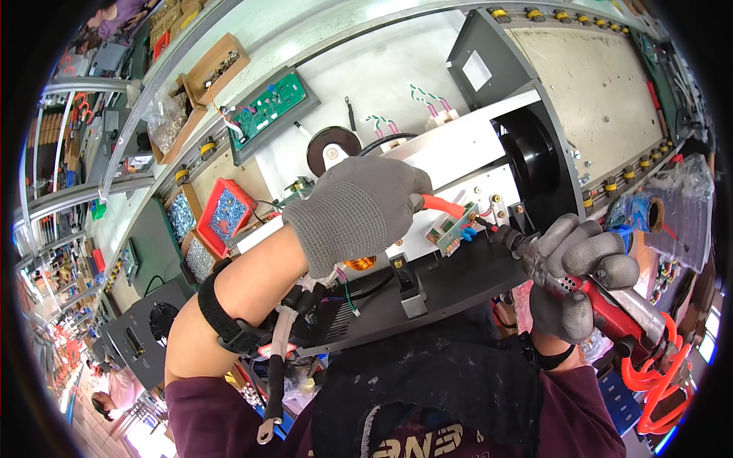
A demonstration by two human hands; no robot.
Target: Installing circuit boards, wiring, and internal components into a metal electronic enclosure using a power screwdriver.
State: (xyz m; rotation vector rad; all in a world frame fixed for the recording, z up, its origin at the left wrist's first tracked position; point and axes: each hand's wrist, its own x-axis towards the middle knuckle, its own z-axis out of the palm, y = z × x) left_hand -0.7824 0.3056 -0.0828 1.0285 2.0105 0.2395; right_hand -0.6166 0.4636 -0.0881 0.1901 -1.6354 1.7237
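My left hand (359, 202), in a grey glove, reaches over an open metal machine housing (458, 275). Its fingers are closed round a thick orange-red tube-shaped piece (443, 204), whose far end meets a small green circuit board (450, 230) inside the housing. In my gloved right hand (576, 263) is a red and silver air screwdriver (611, 309), held with the fingers wrapped round its body. Its dark bit points left, with the tip close to the small board; whether they touch I cannot tell. A black round fan duct (531, 153) sits just beyond the driver.
A larger green circuit board (269, 111) lies on a grey plate at the far left. Red bins (227, 216) of small fasteners stand left of the housing. A coiled orange-red air hose (664, 389) hangs at right. Yellow-black rollers (611, 185) edge the bench. A loose cable (276, 374) dangles in front.
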